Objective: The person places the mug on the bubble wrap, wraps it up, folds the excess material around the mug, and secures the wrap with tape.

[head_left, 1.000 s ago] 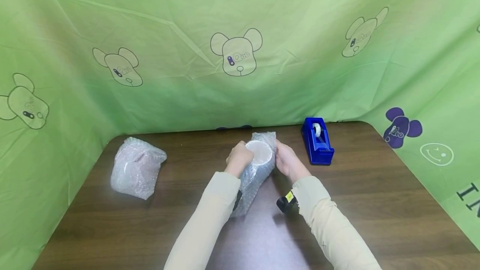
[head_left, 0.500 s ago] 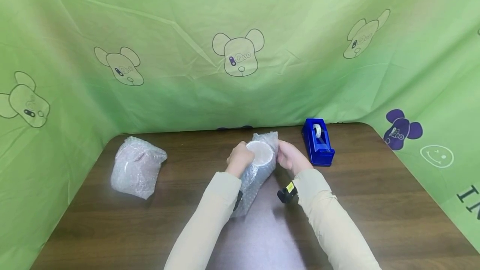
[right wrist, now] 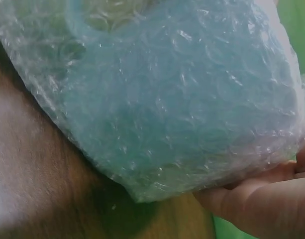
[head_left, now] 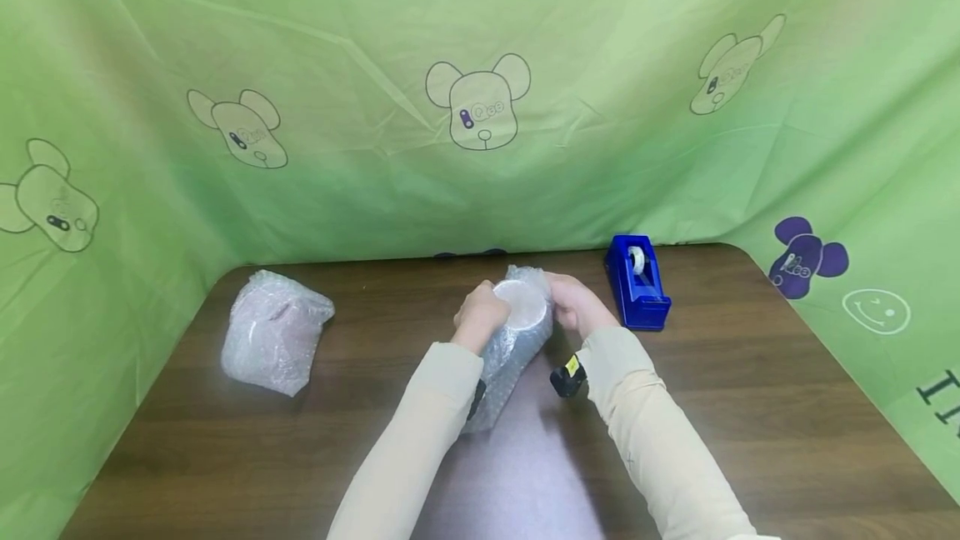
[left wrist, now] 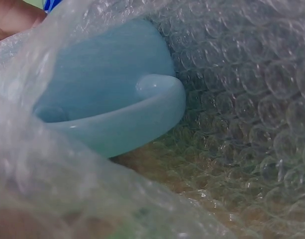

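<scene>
Flanking the bubble-wrapped mug (head_left: pixel 523 307): wrapped bundle (head_left: pixel 272 336) left, tape dispenser (head_left: pixel 636 294) right.

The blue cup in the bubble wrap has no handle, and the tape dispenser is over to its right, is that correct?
Not quite: the cup does have a handle, visible in the left wrist view. The rest is right.

Creased green cloth (head_left: pixel 345 190) with cartoon heads (head_left: pixel 483 113) behind and beside a brown wood-grain table (head_left: pixel 757 373), pale glare (head_left: pixel 521 482) near its front
</scene>
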The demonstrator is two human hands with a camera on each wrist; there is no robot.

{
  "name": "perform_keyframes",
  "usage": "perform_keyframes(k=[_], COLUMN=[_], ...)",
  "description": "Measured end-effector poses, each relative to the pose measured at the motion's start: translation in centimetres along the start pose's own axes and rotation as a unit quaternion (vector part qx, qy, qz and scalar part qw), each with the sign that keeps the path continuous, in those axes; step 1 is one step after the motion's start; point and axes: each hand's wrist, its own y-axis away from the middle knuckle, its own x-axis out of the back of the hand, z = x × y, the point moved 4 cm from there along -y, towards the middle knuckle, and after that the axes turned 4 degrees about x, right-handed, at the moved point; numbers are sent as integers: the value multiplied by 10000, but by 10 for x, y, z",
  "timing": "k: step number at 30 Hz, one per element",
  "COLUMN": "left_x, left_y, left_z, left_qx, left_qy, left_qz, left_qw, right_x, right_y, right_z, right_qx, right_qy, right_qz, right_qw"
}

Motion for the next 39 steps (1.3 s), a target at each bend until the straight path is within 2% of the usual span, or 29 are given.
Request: perform_keyframes(k=[5, 11, 17, 22, 29, 34, 36, 39], left_x=[0, 1, 4, 3, 1, 2, 2, 1], left_y=[0, 1, 3, 4, 2, 2, 1, 0], left_z=[0, 1, 2, 3, 3, 2, 2, 2], left_qx=[-11, -9, 26, 37, 60, 45, 30, 29], left_qy=[6, 26, 51, 80, 22, 38, 63, 69], left_qz=[20, 37, 50, 48, 32, 15, -2, -46], left_qw=[10000, 10000, 10000, 10000, 10000, 10000, 10000, 10000], right_x=[-3, -6, -10, -9, -9, -11, -12, -13], right_y=[1, -1, 1, 4, 8, 11, 11, 11], right_z=[-6, -13, -10, -9, -10, -12, -14, -17], right_qx=[-11, 344, 160, 120, 149, 261, 289, 325], right_qy=[247, 901, 735, 990, 1682, 1996, 2182, 2685], right_qz=[10, 59, 204, 279, 417, 340, 292, 321], right_qw=[9997, 9953, 9970, 9946, 9848, 9789, 9750, 9622])
